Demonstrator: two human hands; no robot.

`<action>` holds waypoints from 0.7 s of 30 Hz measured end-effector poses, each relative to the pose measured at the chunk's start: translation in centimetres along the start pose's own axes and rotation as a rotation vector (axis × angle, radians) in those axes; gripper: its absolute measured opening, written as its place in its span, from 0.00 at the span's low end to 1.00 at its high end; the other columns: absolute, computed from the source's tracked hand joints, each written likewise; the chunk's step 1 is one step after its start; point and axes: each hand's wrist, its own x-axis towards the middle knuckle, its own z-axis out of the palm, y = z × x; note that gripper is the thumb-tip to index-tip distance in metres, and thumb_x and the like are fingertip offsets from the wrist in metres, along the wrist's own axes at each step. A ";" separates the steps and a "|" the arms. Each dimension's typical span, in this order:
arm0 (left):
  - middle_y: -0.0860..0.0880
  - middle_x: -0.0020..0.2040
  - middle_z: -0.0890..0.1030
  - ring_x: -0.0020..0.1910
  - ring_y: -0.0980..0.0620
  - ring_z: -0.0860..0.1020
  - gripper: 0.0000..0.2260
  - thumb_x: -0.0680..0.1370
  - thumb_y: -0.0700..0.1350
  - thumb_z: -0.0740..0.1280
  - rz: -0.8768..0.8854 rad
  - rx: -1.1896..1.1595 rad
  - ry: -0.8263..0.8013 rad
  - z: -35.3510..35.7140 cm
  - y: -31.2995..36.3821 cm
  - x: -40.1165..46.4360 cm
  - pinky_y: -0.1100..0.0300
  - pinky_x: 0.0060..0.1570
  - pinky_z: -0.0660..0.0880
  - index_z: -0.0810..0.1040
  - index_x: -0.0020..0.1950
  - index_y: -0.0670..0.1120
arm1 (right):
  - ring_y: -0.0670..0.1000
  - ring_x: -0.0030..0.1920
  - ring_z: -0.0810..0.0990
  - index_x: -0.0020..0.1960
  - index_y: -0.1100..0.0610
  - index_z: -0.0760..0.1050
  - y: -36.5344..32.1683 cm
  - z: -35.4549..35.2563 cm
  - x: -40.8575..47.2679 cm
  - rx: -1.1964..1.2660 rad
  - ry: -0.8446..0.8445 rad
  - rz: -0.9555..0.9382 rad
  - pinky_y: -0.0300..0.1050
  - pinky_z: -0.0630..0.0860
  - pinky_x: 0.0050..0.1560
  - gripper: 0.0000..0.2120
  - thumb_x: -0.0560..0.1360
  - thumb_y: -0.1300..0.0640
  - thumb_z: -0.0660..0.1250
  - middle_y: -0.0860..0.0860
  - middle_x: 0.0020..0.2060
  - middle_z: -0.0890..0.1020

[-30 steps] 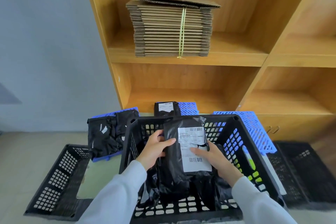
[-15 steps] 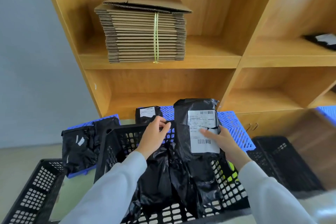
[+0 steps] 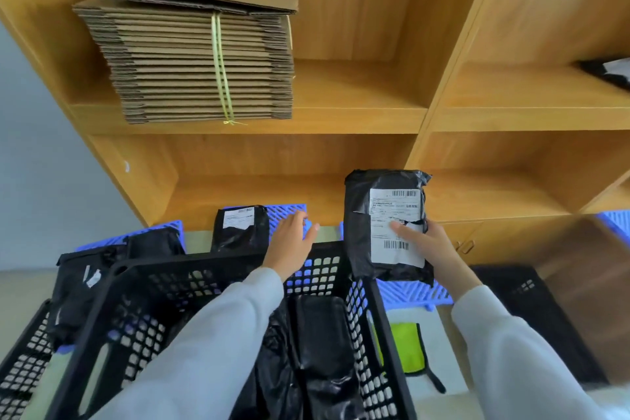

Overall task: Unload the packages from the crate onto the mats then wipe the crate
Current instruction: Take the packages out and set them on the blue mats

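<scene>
My right hand (image 3: pixel 428 245) grips a black package with a white label (image 3: pixel 385 225), held upright above the right blue mat (image 3: pixel 409 288), clear of the black crate (image 3: pixel 191 269). My left hand (image 3: pixel 289 244) hovers over the crate's far rim with fingers relaxed, holding nothing. Inside the crate lie more black packages (image 3: pixel 318 344). One labelled black package (image 3: pixel 240 228) stands on the middle blue mat (image 3: pixel 286 213). Other black packages (image 3: pixel 88 278) rest on the left blue mat (image 3: pixel 163 232).
A wooden shelf unit (image 3: pixel 341 119) rises right behind the mats, with a tied stack of flat cardboard (image 3: pixel 201 58) on it. A green cloth (image 3: pixel 407 346) lies on the floor right of the crate. Other black crates sit at the far left (image 3: pixel 20 365) and right (image 3: pixel 531 310).
My right hand has lifted the labelled package out of the crate and carried it right, over the right blue mat. My left hand has let go and opened above the crate's rim.
</scene>
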 end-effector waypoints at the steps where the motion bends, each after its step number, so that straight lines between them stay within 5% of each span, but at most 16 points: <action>1: 0.49 0.65 0.77 0.66 0.47 0.73 0.19 0.85 0.56 0.59 -0.005 0.028 0.006 0.7 0.2 0.7 0.49 0.65 0.72 0.72 0.69 0.45 | 0.51 0.47 0.88 0.56 0.51 0.82 0.2 -1.0 1.0 -0.003 0.001 0.008 0.45 0.83 0.44 0.11 0.74 0.54 0.76 0.49 0.49 0.88; 5: 0.53 0.58 0.82 0.56 0.49 0.80 0.22 0.84 0.63 0.51 -0.093 0.204 0.069 2.6 1.0 1.8 0.51 0.47 0.76 0.70 0.69 0.51 | 0.51 0.46 0.88 0.60 0.54 0.80 1.1 -4.2 4.7 0.003 0.000 0.069 0.42 0.83 0.40 0.16 0.74 0.53 0.77 0.50 0.50 0.88; 11: 0.53 0.38 0.82 0.38 0.50 0.79 0.23 0.85 0.63 0.50 -0.116 0.513 0.220 4.0 1.4 1.5 0.56 0.28 0.74 0.74 0.64 0.49 | 0.45 0.38 0.87 0.54 0.54 0.80 4.4 -5.7 8.6 -0.002 -0.046 0.153 0.37 0.81 0.32 0.09 0.75 0.59 0.75 0.48 0.44 0.87; 21: 0.54 0.27 0.76 0.25 0.51 0.73 0.19 0.84 0.57 0.49 -0.081 0.618 0.341 4.9 1.1 1.5 0.61 0.21 0.63 0.77 0.49 0.51 | 0.58 0.43 0.87 0.54 0.65 0.83 14.1 -3.1 14.1 -0.086 -0.076 0.352 0.54 0.85 0.45 0.14 0.71 0.63 0.79 0.59 0.46 0.87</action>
